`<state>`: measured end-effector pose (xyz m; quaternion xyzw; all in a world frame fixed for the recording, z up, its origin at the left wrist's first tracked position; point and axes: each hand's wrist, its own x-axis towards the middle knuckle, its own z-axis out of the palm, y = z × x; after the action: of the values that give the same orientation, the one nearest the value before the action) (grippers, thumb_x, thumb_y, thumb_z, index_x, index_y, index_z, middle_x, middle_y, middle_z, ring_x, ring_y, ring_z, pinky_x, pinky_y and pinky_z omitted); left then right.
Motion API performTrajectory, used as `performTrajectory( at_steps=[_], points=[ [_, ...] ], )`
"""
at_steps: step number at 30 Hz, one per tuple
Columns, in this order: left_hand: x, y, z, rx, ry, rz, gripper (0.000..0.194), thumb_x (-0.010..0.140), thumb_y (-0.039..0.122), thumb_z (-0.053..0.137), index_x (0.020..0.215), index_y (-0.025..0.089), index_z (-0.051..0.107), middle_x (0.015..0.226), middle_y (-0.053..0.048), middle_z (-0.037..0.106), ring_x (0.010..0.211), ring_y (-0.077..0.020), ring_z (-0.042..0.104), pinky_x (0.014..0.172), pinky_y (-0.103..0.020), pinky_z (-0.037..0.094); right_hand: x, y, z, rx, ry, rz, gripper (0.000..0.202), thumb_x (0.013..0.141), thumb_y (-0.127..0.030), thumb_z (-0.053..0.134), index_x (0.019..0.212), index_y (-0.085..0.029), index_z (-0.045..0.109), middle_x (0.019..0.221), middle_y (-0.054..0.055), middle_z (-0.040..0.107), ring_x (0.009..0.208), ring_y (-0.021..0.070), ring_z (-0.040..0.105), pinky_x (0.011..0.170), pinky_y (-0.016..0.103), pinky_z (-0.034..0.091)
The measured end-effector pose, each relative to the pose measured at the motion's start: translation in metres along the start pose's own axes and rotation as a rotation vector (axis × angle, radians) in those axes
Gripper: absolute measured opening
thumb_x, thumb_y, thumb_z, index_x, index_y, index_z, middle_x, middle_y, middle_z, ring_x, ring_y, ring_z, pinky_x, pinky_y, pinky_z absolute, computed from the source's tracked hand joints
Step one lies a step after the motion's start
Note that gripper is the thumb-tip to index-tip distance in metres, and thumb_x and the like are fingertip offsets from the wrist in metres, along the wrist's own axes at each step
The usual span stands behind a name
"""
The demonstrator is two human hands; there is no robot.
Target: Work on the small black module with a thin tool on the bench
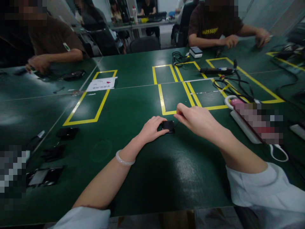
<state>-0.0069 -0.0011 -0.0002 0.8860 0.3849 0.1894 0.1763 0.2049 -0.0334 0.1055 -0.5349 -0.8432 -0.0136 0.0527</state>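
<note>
A small black rectangular device (168, 126) lies on the green table in front of me. My left hand (152, 128) grips it from its left side, thumb along the near edge and fingers along the far edge. Just to the right, my right hand (193, 117) is closed in a pinch, a little above the table. A thin dark sliver shows below its fingertips, near the device's right edge; what it belongs to is hidden by the fingers. Whether that sliver touches the device I cannot tell.
Black parts (68, 133) lie at the left. Yellow tape outlines (162, 101) mark the green table (128, 105), with a white paper (102, 84) at the far left. A black pen-like tool (216, 70), cables (238, 84) and a pink-and-white object (254, 121) are on the right. Two people sit opposite.
</note>
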Motion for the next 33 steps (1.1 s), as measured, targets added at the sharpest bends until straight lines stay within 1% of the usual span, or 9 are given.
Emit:
performTrajectory(
  at_steps=[4, 7, 11, 17, 19, 22, 24, 30, 33],
  points=[
    [0.0003, 0.0, 0.0004, 0.0, 0.003, -0.003, 0.036, 0.089, 0.047, 0.056, 0.113, 0.02, 0.055, 0.105, -0.007, 0.06, 0.097, -0.0242, 0.054, 0.086, -0.038, 0.045, 0.0001, -0.0007, -0.001, -0.018, -0.018, 0.0, 0.023, 0.095, -0.036, 0.038, 0.102, -0.019, 0.052, 0.077, 0.005, 0.069, 0.064, 0.0197, 0.061, 0.052, 0.027, 0.021],
    [0.0003, 0.0003, 0.0002, 0.004, 0.0, -0.005, 0.036, 0.089, 0.048, 0.056, 0.112, 0.02, 0.055, 0.106, -0.007, 0.06, 0.097, -0.0244, 0.054, 0.086, -0.038, 0.045, -0.0006, -0.0005, -0.0018, -0.002, -0.042, -0.042, 0.022, 0.095, -0.032, 0.035, 0.105, -0.018, 0.05, 0.08, 0.006, 0.069, 0.066, 0.0197, 0.062, 0.053, 0.028, 0.023],
    [-0.0001, 0.0003, -0.0001, 0.008, 0.002, 0.005, 0.037, 0.089, 0.047, 0.056, 0.114, 0.02, 0.054, 0.107, -0.008, 0.06, 0.097, -0.0242, 0.054, 0.086, -0.038, 0.045, -0.0029, -0.0002, -0.0026, 0.023, -0.023, -0.087, 0.021, 0.093, -0.027, 0.035, 0.108, -0.018, 0.047, 0.086, 0.007, 0.069, 0.069, 0.0202, 0.063, 0.055, 0.028, 0.026],
    [-0.0003, -0.0004, 0.0009, 0.004, 0.006, -0.002, 0.038, 0.089, 0.048, 0.056, 0.114, 0.02, 0.055, 0.106, -0.007, 0.06, 0.097, -0.0236, 0.054, 0.086, -0.037, 0.045, -0.0025, -0.0015, -0.0033, -0.005, 0.005, -0.059, 0.022, 0.095, -0.034, 0.034, 0.1, -0.019, 0.05, 0.077, 0.005, 0.068, 0.065, 0.0205, 0.062, 0.054, 0.028, 0.024],
    [-0.0002, -0.0001, 0.0009, 0.002, 0.007, -0.004, 0.037, 0.088, 0.048, 0.056, 0.114, 0.021, 0.055, 0.106, -0.007, 0.06, 0.097, -0.0237, 0.054, 0.086, -0.037, 0.045, -0.0021, -0.0018, -0.0038, -0.02, -0.007, -0.052, 0.023, 0.096, -0.032, 0.033, 0.102, -0.019, 0.05, 0.077, 0.005, 0.068, 0.065, 0.0205, 0.062, 0.054, 0.028, 0.024],
    [0.0, 0.0003, 0.0004, 0.0, 0.003, -0.001, 0.037, 0.088, 0.047, 0.057, 0.113, 0.02, 0.055, 0.106, -0.007, 0.06, 0.097, -0.0239, 0.054, 0.086, -0.037, 0.045, -0.003, -0.0024, -0.0048, 0.013, -0.012, -0.073, 0.022, 0.094, -0.027, 0.034, 0.109, -0.017, 0.048, 0.081, 0.006, 0.068, 0.066, 0.0201, 0.062, 0.057, 0.028, 0.027],
    [0.0001, 0.0003, 0.0002, 0.001, 0.003, 0.0, 0.036, 0.088, 0.047, 0.057, 0.112, 0.02, 0.055, 0.106, -0.007, 0.06, 0.097, -0.0241, 0.054, 0.085, -0.037, 0.045, -0.0039, -0.003, -0.0052, 0.033, -0.004, -0.08, 0.022, 0.093, -0.027, 0.036, 0.11, -0.017, 0.047, 0.083, 0.006, 0.069, 0.068, 0.0203, 0.062, 0.058, 0.029, 0.028],
    [0.0005, -0.0004, 0.0002, 0.001, -0.001, 0.01, 0.039, 0.088, 0.047, 0.057, 0.115, 0.02, 0.055, 0.108, -0.007, 0.06, 0.098, -0.024, 0.054, 0.087, -0.038, 0.045, -0.0025, -0.0036, -0.0038, -0.013, -0.024, -0.076, 0.023, 0.096, -0.036, 0.035, 0.1, -0.019, 0.051, 0.076, 0.004, 0.067, 0.066, 0.0203, 0.061, 0.055, 0.028, 0.024],
    [0.0007, -0.0007, 0.0004, 0.005, -0.004, 0.013, 0.038, 0.089, 0.048, 0.055, 0.114, 0.019, 0.055, 0.107, -0.008, 0.06, 0.098, -0.024, 0.054, 0.087, -0.038, 0.045, -0.0026, -0.0028, -0.0033, -0.003, -0.022, -0.084, 0.021, 0.095, -0.03, 0.034, 0.104, -0.019, 0.049, 0.076, 0.004, 0.067, 0.063, 0.0191, 0.06, 0.055, 0.028, 0.024]
  ],
)
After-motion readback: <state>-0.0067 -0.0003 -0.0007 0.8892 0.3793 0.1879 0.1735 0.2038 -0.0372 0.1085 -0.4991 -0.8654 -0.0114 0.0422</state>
